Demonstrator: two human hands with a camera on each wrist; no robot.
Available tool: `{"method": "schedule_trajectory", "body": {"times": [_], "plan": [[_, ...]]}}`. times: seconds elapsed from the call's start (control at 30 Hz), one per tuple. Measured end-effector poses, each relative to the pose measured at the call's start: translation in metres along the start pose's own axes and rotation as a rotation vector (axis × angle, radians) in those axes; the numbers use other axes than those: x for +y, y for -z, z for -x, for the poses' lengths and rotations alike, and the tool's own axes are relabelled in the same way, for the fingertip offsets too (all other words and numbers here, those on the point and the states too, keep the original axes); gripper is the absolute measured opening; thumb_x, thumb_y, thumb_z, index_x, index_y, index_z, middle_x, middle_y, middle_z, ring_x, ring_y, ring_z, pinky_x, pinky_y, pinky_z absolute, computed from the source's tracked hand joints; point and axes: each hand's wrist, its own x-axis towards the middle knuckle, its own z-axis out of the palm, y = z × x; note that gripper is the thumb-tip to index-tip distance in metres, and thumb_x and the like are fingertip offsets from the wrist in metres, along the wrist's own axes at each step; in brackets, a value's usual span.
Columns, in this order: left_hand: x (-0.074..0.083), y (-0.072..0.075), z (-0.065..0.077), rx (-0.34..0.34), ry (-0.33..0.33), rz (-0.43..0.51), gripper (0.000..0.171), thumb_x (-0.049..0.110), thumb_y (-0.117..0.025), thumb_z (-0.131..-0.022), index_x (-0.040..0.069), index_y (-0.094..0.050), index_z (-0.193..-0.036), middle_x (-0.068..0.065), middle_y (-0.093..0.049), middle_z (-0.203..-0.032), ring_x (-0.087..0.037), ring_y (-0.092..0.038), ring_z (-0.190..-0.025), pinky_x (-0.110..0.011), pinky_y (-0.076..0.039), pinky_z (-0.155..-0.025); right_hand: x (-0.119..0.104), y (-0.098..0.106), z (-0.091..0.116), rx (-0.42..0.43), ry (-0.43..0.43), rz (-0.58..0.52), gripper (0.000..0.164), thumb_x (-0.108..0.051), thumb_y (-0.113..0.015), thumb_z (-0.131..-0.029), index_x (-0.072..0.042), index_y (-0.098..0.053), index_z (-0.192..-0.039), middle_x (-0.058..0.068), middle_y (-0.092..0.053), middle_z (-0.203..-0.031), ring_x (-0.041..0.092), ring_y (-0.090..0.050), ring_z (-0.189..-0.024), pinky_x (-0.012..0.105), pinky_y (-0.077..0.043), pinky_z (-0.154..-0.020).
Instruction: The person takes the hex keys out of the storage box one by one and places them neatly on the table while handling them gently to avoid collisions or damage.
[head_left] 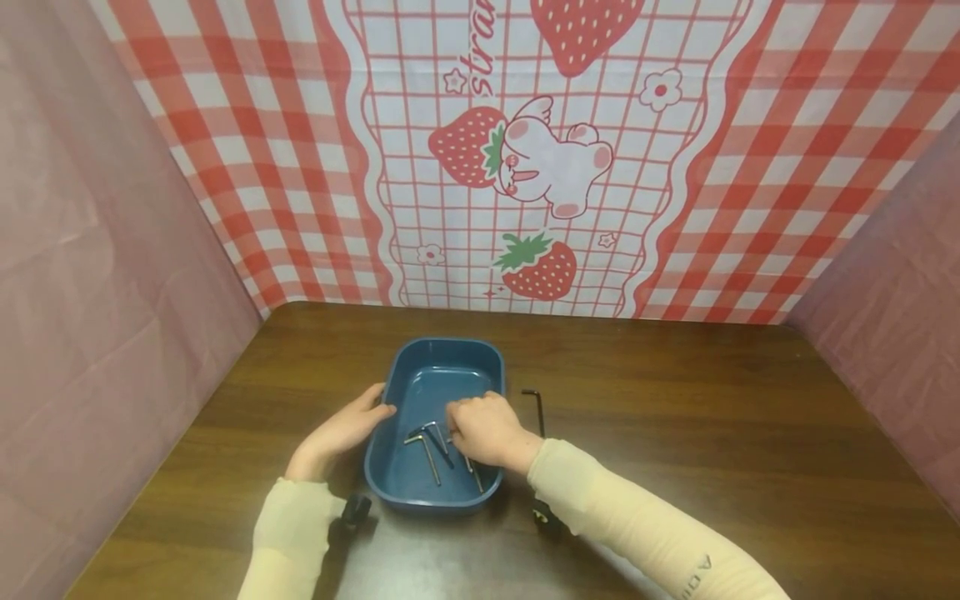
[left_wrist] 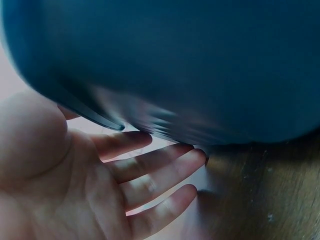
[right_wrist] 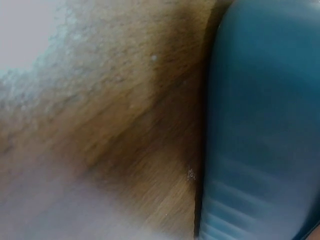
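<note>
A blue plastic tray [head_left: 435, 505] stands on the table with several L-shaped hex keys [head_left: 427, 458] lying loose in its near half. My left hand [head_left: 345, 429] holds the tray's left side, thumb over the rim and fingers along the outer wall. In the left wrist view those fingers [left_wrist: 160, 180] lie against the tray's ribbed underside edge. My right hand [head_left: 487, 429] reaches over the right rim into the tray, its fingers bent down among the keys. Its fingertips are hidden, so whether it pinches a key is unclear. The right wrist view shows mainly the tray's outer wall [right_wrist: 260, 125].
A black hex key [head_left: 539, 408] lies on the wooden table [head_left: 675, 400] just right of the tray, partly covered by my right wrist. Behind the table hangs a red-and-white strawberry cloth [head_left: 315, 167]. Pink curtains [head_left: 97, 250] close off both sides.
</note>
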Motion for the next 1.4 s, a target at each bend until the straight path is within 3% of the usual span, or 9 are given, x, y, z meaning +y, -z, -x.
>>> {"method": "schedule_trajectory", "body": {"times": [0.3,0.63,1.0,1.4], "plan": [[0.001,0.000,0.001,0.006,-0.009,-0.008,0.049,0.022,-0.040,-0.094,0.005,-0.029,-0.139,-0.021,-0.034,-0.140,-0.037,-0.032,-0.128,-0.055,-0.026,-0.103,0.001,0.001,-0.001,-0.010,-0.023,-0.084,0.007,-0.020,-0.062,-0.073,-0.019,-0.056,-0.075,-0.010,-0.057,-0.059,0.005,-0.050,-0.053,0.026,-0.040,-0.058],[0.000,0.000,0.000,0.000,0.007,-0.001,0.050,0.023,-0.040,-0.094,0.006,-0.028,-0.139,-0.020,-0.033,-0.141,-0.038,-0.031,-0.129,-0.057,-0.025,-0.103,0.005,0.002,-0.002,0.038,0.032,-0.143,0.011,-0.020,-0.064,-0.075,-0.021,-0.053,-0.076,-0.012,-0.058,-0.067,0.003,-0.051,-0.059,0.025,-0.038,-0.055],[0.000,0.000,0.002,-0.009,-0.016,0.036,0.049,0.022,-0.041,-0.094,0.005,-0.029,-0.138,-0.021,-0.036,-0.138,-0.036,-0.035,-0.126,-0.055,-0.029,-0.101,0.004,0.009,-0.001,0.008,0.036,-0.236,0.017,-0.010,-0.063,-0.073,-0.021,-0.058,-0.085,-0.009,-0.062,-0.079,0.004,-0.054,-0.065,0.021,-0.045,-0.057],[-0.002,0.000,0.000,0.003,-0.017,0.000,0.049,0.024,-0.042,-0.094,0.005,-0.030,-0.138,-0.020,-0.036,-0.139,-0.036,-0.034,-0.127,-0.055,-0.028,-0.102,0.008,0.023,0.001,0.064,-0.030,-0.357,0.018,-0.005,-0.061,-0.072,-0.018,-0.060,-0.085,-0.007,-0.060,-0.080,0.005,-0.055,-0.073,0.021,-0.046,-0.063]]}}
